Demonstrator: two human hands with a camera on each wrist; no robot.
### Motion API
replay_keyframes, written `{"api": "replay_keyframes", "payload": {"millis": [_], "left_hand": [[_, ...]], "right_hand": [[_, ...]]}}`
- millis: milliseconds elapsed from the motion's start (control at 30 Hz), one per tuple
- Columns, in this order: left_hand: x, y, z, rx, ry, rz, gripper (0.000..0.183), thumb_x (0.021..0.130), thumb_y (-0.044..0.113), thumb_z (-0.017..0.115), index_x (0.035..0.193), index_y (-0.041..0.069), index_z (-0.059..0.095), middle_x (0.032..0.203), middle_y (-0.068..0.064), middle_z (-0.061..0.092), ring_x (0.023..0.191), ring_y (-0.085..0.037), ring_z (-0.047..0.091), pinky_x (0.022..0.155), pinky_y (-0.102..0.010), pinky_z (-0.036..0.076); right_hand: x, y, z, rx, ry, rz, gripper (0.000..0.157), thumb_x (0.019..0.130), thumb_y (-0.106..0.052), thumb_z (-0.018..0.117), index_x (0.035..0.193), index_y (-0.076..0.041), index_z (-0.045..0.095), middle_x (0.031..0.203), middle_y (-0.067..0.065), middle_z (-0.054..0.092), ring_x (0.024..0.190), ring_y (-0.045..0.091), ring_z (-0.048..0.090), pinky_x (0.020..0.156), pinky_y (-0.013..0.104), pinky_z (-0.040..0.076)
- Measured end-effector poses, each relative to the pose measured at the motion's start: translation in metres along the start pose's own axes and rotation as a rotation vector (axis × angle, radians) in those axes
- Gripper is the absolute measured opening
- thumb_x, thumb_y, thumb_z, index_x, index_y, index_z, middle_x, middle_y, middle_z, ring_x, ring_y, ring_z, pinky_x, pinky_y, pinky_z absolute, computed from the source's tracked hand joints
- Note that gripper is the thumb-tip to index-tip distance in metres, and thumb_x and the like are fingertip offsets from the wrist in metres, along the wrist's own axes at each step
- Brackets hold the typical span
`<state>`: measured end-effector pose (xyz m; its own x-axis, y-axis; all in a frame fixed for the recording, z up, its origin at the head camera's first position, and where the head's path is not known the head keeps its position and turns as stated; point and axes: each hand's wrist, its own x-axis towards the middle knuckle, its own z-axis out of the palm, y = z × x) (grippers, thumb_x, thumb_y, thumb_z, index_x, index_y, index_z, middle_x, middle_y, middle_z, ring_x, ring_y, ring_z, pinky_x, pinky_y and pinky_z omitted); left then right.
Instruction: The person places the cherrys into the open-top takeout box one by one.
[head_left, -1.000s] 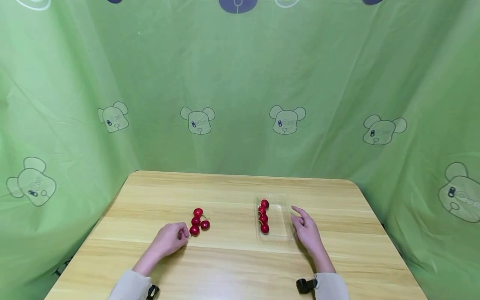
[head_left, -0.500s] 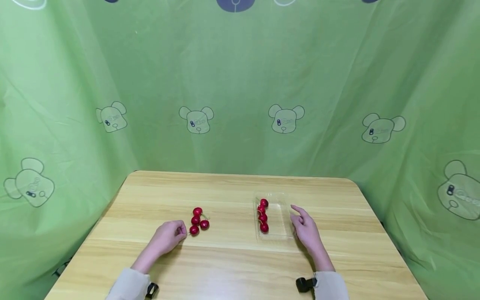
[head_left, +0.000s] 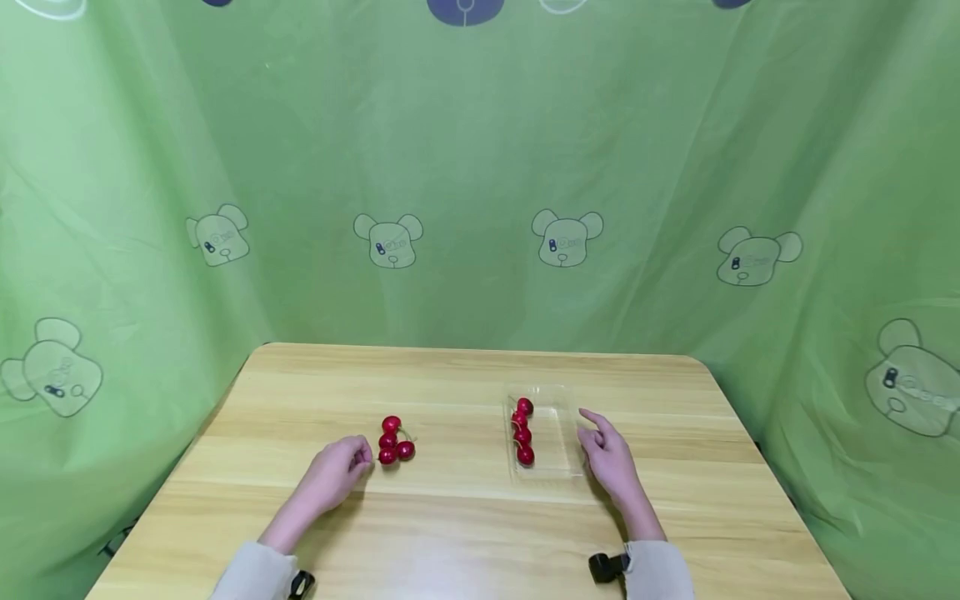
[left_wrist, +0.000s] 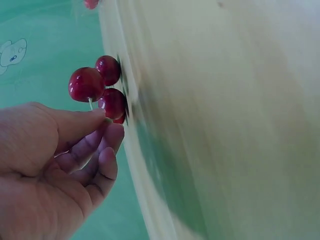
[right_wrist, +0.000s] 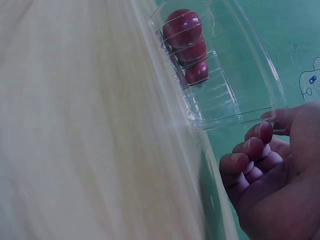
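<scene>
My left hand (head_left: 335, 473) pinches the thin green stem (left_wrist: 91, 104) of a cherry between thumb and fingertips. That cherry (left_wrist: 86, 84) hangs a little off the table, in front of other red cherries (left_wrist: 108, 70) that lie in a small cluster on the wood. A clear plastic tray (head_left: 555, 473) holds several cherries (head_left: 523, 435) in a row along its left side. Beside the tray's right edge is my right hand (head_left: 611, 461), index finger stretched forward, the other fingers loosely bent. In the right wrist view its fingertips (right_wrist: 260, 131) are right at the tray's near corner.
A pale wooden table (head_left: 465, 542) with rounded far corners carries everything. Green curtain cloth (head_left: 480, 300) printed with bear heads hangs behind it and at both sides. Dark wrist cameras (head_left: 606, 568) sit by the sleeves.
My left hand has drawn slightly up and away from the table's front, and the pinched cherry has shifted with it toward the others. The right hand and tray keep their places.
</scene>
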<state>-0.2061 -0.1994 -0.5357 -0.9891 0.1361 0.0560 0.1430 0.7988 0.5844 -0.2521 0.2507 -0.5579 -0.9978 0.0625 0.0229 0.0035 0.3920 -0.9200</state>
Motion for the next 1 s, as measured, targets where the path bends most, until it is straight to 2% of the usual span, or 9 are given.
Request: {"api": "replay_keyframes", "payload": {"millis": [167,367,533,767,1000], "left_hand": [[0.001,0.002,-0.001,-0.001,0.038,0.055,0.01,0.094,0.002,0.072,0.095,0.011,0.067,0.086,0.002,0.066,0.077,-0.008,0.057,0.071,-0.023,0.053],[0.005,0.007,-0.004,0.0,0.129,0.125,0.01,0.095,0.005,0.072,0.098,0.013,0.069,0.089,0.008,0.066,0.081,-0.005,0.06,0.075,-0.023,0.056],[0.008,0.013,-0.008,-0.023,0.171,0.143,0.007,0.096,0.007,0.072,0.099,0.012,0.069,0.091,0.006,0.068,0.084,-0.006,0.062,0.077,-0.024,0.057],[0.01,0.018,-0.012,-0.052,0.169,0.135,0.005,0.097,0.008,0.07,0.101,0.011,0.07,0.093,0.0,0.073,0.083,-0.007,0.065,0.077,-0.025,0.058],[0.012,0.023,-0.013,-0.048,0.232,0.184,0.008,0.094,0.007,0.074,0.098,0.014,0.071,0.089,0.002,0.073,0.08,-0.007,0.065,0.075,-0.026,0.058]], "right_hand": [[0.0,0.002,0.001,-0.017,0.006,0.004,0.046,0.108,-0.018,0.053,0.153,-0.008,0.046,0.073,-0.005,0.044,0.058,0.008,0.042,0.059,0.025,0.042],[0.0,0.003,-0.001,0.002,0.0,0.001,0.046,0.108,-0.017,0.054,0.153,-0.007,0.046,0.073,-0.004,0.047,0.056,0.008,0.044,0.055,0.024,0.043],[0.002,0.002,-0.002,0.009,0.002,-0.005,0.046,0.108,-0.016,0.053,0.153,-0.007,0.046,0.073,-0.004,0.046,0.056,0.008,0.043,0.053,0.023,0.042],[0.001,0.001,-0.001,0.013,0.0,-0.001,0.046,0.108,-0.016,0.053,0.153,-0.007,0.047,0.071,-0.005,0.044,0.055,0.007,0.043,0.053,0.023,0.042],[0.0,0.0,0.001,0.01,0.005,-0.001,0.045,0.108,-0.016,0.053,0.152,-0.007,0.047,0.071,-0.005,0.043,0.055,0.008,0.042,0.053,0.023,0.041]]}}
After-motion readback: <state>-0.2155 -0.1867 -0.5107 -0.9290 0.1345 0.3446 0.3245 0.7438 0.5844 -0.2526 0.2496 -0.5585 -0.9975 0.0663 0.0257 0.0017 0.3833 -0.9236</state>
